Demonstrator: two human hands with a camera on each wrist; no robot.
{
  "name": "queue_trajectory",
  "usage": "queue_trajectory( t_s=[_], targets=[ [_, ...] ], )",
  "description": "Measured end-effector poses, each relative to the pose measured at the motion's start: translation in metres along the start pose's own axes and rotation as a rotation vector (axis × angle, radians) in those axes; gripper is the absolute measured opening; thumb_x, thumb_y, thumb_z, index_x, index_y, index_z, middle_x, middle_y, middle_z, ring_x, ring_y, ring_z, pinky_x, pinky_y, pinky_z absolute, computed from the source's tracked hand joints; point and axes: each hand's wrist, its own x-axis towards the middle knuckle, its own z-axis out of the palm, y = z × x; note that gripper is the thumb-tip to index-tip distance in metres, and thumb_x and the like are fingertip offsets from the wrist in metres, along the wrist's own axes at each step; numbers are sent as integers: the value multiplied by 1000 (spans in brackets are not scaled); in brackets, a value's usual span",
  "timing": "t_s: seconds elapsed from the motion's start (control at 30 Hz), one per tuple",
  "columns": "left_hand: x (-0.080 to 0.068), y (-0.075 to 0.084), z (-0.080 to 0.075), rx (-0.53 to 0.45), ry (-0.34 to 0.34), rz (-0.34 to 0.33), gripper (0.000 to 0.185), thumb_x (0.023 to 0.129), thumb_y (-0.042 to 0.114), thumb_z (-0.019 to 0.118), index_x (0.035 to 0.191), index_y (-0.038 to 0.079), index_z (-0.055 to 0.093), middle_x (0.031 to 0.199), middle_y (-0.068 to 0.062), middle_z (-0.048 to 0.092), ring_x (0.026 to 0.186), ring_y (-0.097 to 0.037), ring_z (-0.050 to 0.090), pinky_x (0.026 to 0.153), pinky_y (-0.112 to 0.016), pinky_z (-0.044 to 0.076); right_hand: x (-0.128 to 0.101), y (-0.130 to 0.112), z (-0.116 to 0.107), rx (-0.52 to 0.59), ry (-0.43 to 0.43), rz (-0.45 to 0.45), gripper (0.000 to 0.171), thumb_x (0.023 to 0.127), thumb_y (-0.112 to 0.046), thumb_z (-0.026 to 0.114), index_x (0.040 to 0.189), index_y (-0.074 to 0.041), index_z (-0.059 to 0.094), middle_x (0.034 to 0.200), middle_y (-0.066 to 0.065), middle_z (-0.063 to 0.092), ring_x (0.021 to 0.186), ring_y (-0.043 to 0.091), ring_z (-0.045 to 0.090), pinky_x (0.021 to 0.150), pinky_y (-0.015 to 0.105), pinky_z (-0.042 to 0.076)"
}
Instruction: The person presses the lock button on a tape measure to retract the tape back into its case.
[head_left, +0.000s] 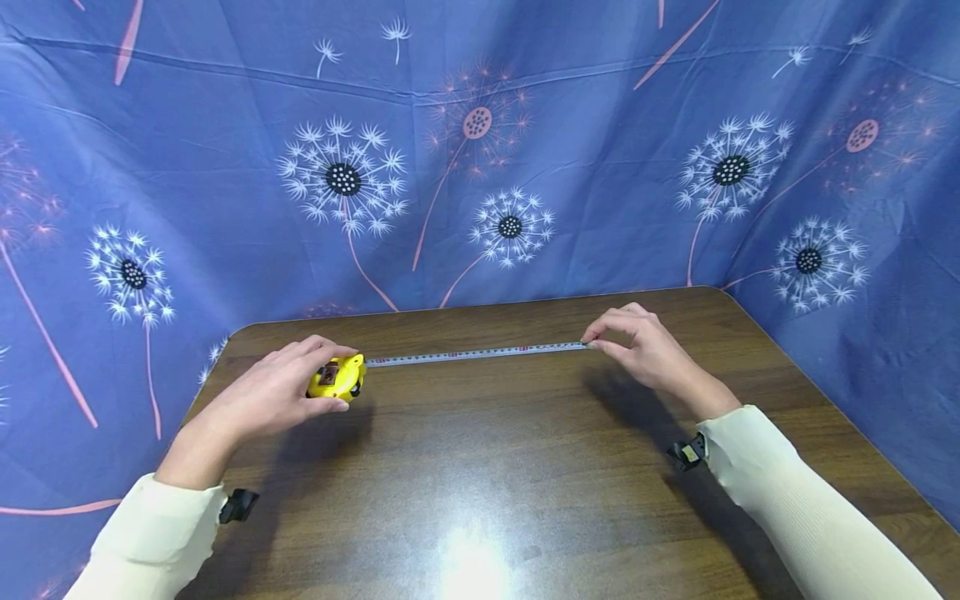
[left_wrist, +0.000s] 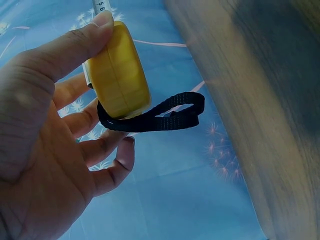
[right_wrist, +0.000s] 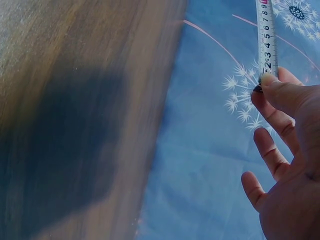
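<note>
My left hand (head_left: 273,390) grips a yellow tape measure (head_left: 341,377) by its case, thumb on one side and fingers on the other. In the left wrist view a black wrist strap (left_wrist: 170,114) loops off the case (left_wrist: 121,75). The metal blade (head_left: 480,354) is drawn out nearly straight to the right, with printed numbers and red marks along it. At its far end my right hand (head_left: 645,346) pinches the tip between thumb and index finger. Seen from the right wrist, the blade's low numbers (right_wrist: 267,45) start right above the thumb, and the other fingers are spread loosely.
Below the hands lies a brown wood-grain table (head_left: 480,450) with rounded back corners and a bright light reflection near the front. Behind and beside it hangs a blue cloth (head_left: 600,150) printed with dandelions. Both arms cast shadows on the tabletop.
</note>
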Motion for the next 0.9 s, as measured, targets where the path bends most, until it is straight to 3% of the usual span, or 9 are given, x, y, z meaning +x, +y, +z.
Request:
queue_trajectory(
  t_s=[0.13,0.53,0.9],
  targets=[
    [1,1,1,5,6,6,66,82,32,89,139,13,62,124,-7,63,107,-27,61,89,-59,47,2,-3,1,-2,-3,-1,25,84,2,82,95,-20,77,100,-6,74,98,19,55,88,47,34],
    [5,3,4,0,0,17,66,82,31,89,139,13,62,123,-6,63,104,-25,60,86,-56,49,6,-3,7,20,-4,-38,25,83,4,82,94,-18,77,99,-6,74,96,20,56,84,39,37],
    [7,6,4,0,0,20,66,82,31,89,139,14,62,122,-4,63,104,-25,60,87,-56,48,7,-7,9,13,-34,-5,23,85,2,82,94,-19,76,101,-6,74,100,21,55,88,45,35]
  ],
)
